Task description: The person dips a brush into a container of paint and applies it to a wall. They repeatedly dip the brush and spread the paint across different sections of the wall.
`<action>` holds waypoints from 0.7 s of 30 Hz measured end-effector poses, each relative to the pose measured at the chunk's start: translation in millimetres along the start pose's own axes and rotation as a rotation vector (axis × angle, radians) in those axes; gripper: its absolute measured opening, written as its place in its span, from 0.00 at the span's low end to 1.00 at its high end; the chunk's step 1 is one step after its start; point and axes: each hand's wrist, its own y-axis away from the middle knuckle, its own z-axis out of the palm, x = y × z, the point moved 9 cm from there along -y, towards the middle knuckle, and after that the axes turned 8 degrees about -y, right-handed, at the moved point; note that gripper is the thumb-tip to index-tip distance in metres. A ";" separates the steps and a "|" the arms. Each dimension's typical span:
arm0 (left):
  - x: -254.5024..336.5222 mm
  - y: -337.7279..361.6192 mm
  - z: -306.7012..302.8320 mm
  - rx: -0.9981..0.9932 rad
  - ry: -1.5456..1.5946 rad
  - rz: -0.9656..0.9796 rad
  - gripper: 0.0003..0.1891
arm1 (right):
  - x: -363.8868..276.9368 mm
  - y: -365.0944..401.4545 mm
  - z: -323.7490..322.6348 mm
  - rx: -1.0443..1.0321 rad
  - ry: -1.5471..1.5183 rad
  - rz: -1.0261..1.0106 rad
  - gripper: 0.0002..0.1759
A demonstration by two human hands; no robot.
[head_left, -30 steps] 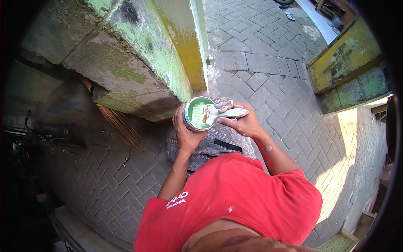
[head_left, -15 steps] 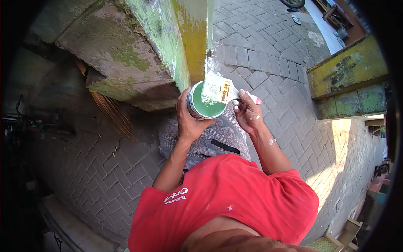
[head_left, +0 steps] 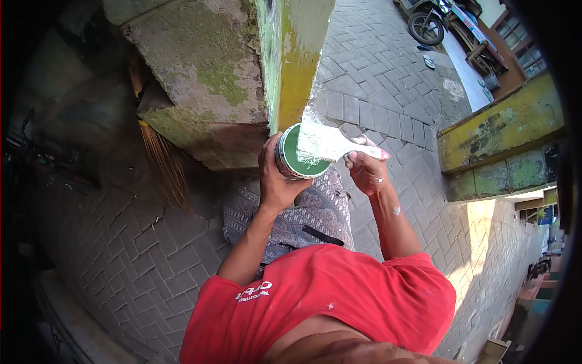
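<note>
My left hand (head_left: 277, 185) is wrapped round a paint can (head_left: 283, 159) from its left side and below. Inside the can lies green paint (head_left: 298, 162). In my right hand (head_left: 367, 167) is a paintbrush (head_left: 330, 143) with a white handle and a pink tip, the fingers closed on the handle. The bristles, coated in pale paint, overlap the can's opening and rim. White paint specks mark my right hand and forearm. Right behind the can stands a pillar (head_left: 296, 67) with yellow and pale green paint.
A worn stone-like block (head_left: 200, 79) juts out at the left, with a stick broom (head_left: 160, 161) against it. Grey paving (head_left: 406, 176) covers the ground. On the right is a low yellow and green wall (head_left: 500, 136). A motorbike (head_left: 426, 27) stands at the far back.
The brush has turned over in my right hand, from its labelled face to a plain white one, its bristles still over the can. The view has shifted slightly, showing more of the motorbike.
</note>
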 end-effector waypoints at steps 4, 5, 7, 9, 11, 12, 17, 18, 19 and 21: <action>-2.9 -6.7 4.9 -0.015 -0.009 0.015 0.59 | -10.2 -2.5 1.4 0.047 -0.055 -0.108 0.12; -3.3 -9.2 6.9 -0.024 0.007 0.000 0.59 | -11.8 -4.3 -0.5 0.100 -0.007 -0.134 0.12; -5.4 -9.1 10.4 -0.035 0.028 -0.024 0.59 | -11.5 -10.3 -5.9 0.200 0.003 -0.128 0.15; 2.2 -11.5 11.3 -0.070 -0.134 -0.038 0.59 | -9.7 -22.4 -22.4 0.285 0.026 -0.141 0.22; 4.7 -11.0 11.7 -0.063 -0.133 -0.042 0.59 | -3.3 -30.5 -31.5 0.244 -0.006 -0.099 0.23; 3.0 -9.8 13.9 -0.053 -0.140 -0.036 0.59 | 1.1 -35.8 -32.1 0.194 -0.044 -0.061 0.23; -19.9 -3.9 28.4 -0.016 -0.021 -0.077 0.58 | 10.1 -61.0 -33.6 0.204 -0.240 -0.001 0.23; -18.9 -4.5 27.4 -0.021 -0.059 -0.059 0.58 | 1.0 -67.2 -32.2 0.125 -0.222 0.003 0.23; -20.3 -4.5 26.9 -0.038 -0.065 -0.051 0.58 | -13.8 -74.1 -32.5 0.101 -0.225 -0.092 0.21; -16.3 -4.2 19.6 -0.058 -0.071 -0.045 0.58 | -55.7 -87.9 -14.3 0.023 -0.111 -0.350 0.17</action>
